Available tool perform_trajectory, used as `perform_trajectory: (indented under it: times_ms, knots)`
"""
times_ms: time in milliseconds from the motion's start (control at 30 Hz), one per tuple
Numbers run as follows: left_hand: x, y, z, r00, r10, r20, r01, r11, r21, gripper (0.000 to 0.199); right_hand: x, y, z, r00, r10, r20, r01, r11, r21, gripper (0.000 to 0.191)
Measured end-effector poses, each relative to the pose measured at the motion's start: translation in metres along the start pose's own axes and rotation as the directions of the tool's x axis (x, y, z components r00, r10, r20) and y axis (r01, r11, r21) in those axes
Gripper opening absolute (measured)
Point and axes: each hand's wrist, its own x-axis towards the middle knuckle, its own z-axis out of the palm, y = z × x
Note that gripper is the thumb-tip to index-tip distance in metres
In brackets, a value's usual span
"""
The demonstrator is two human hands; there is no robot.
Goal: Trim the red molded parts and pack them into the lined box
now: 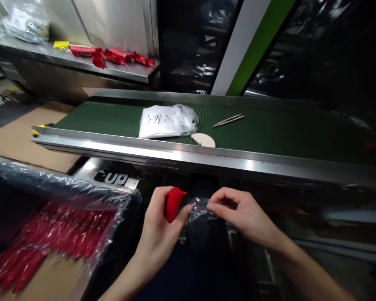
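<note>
In front of my body, my left hand (159, 225) is closed around a red plastic part (174, 204), which stands up between thumb and fingers. Its lower end is hidden in the palm. A small clear plastic bag (201, 208) stretches between both hands, with my left thumb at its left edge. My right hand (241, 211) pinches the bag's right edge between thumb and forefinger. Both hands are on the near side of the conveyor's metal rail (175, 154), below its level.
On the green conveyor belt (269, 133) lie a stack of plastic bags (163, 121), tweezers (228, 120) and a cream-coloured half disc (204, 140). At lower left, a lined box (122, 205) holds several bagged red parts (65, 234). More red pieces (114, 56) lie on a metal shelf (125, 72).
</note>
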Motion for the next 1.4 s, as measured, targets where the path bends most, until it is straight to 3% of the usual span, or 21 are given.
perform_trajectory:
  times_ms: [33, 100, 167, 267, 333, 433, 567, 667, 800, 900, 967, 1067, 1133, 1267, 1400]
  knots:
    - [-0.004, 0.0, 0.002, 1.0, -0.004, -0.018, 0.003, 1.0, -0.012, 0.031, 0.0, 0.002, 0.004, 1.0, 0.004, -0.017, -0.004, 1.0, 0.012, 0.021]
    - [-0.011, 0.003, 0.007, 0.995, -0.077, 0.059, 0.084, 0.99, -0.11, 0.034, -0.002, 0.005, 0.012, 0.999, 0.008, -0.035, -0.007, 0.999, 0.034, 0.021]
    - [-0.014, 0.006, 0.013, 0.973, -0.164, 0.161, 0.195, 0.959, -0.205, 0.033, -0.005, 0.006, 0.02, 1.0, -0.026, 0.006, 0.025, 0.999, 0.032, 0.015]
    - [-0.012, 0.005, 0.02, 0.956, -0.213, 0.2, 0.262, 0.928, -0.264, 0.031, -0.01, 0.008, 0.027, 0.987, -0.136, 0.086, 0.14, 0.989, -0.052, 0.008]
    - [-0.01, 0.0, 0.021, 0.958, -0.206, 0.198, 0.254, 0.932, -0.258, 0.031, -0.012, 0.011, 0.027, 0.982, -0.175, 0.068, 0.182, 0.975, -0.128, 0.009]
    - [-0.01, -0.007, 0.021, 0.967, -0.196, 0.164, 0.227, 0.953, -0.199, 0.025, -0.012, 0.017, 0.026, 0.979, -0.194, -0.068, 0.178, 0.964, -0.2, 0.014]
    - [-0.009, -0.012, 0.023, 0.977, -0.182, 0.112, 0.191, 0.978, -0.081, 0.021, -0.012, 0.021, 0.025, 0.933, -0.288, -0.218, 0.223, 0.933, -0.282, 0.01]
    - [-0.007, -0.013, 0.026, 0.986, -0.153, 0.067, 0.155, 0.988, -0.022, 0.022, -0.012, 0.015, 0.022, 0.93, -0.352, -0.108, 0.295, 0.888, -0.352, 0.005]
    - [-0.011, -0.018, 0.031, 0.994, -0.05, 0.093, 0.045, 0.997, 0.058, 0.042, -0.009, -0.001, 0.016, 0.929, -0.366, 0.051, 0.355, 0.846, -0.397, 0.03]
    - [-0.014, -0.022, 0.033, 0.991, 0.006, 0.131, -0.018, 0.996, 0.091, 0.057, -0.008, -0.01, 0.013, 0.934, -0.355, 0.05, 0.349, 0.869, -0.35, 0.015]
    - [-0.011, -0.025, 0.031, 0.994, -0.026, 0.107, 0.015, 0.995, 0.101, 0.06, -0.011, -0.012, 0.01, 0.925, -0.375, -0.059, 0.33, 0.872, -0.362, 0.014]
    - [0.0, -0.032, 0.024, 0.991, -0.121, 0.052, 0.118, 0.991, 0.062, 0.038, -0.027, -0.009, 0.001, 0.86, -0.425, -0.282, 0.282, 0.857, -0.432, 0.011]
    - [0.008, -0.037, 0.02, 0.985, -0.169, 0.036, 0.169, 0.986, 0.005, 0.017, -0.041, -0.003, -0.006, 0.816, -0.492, -0.303, 0.297, 0.806, -0.512, 0.012]
    - [0.013, -0.041, 0.016, 0.974, -0.219, 0.061, 0.225, 0.969, -0.101, 0.016, -0.061, 0.009, -0.01, 0.709, -0.693, -0.135, 0.429, 0.574, -0.698, 0.033]
    - [0.008, -0.035, 0.019, 0.966, -0.239, 0.1, 0.254, 0.951, -0.177, 0.02, -0.062, 0.016, -0.005, 0.64, -0.766, 0.063, 0.578, 0.425, -0.697, 0.044]
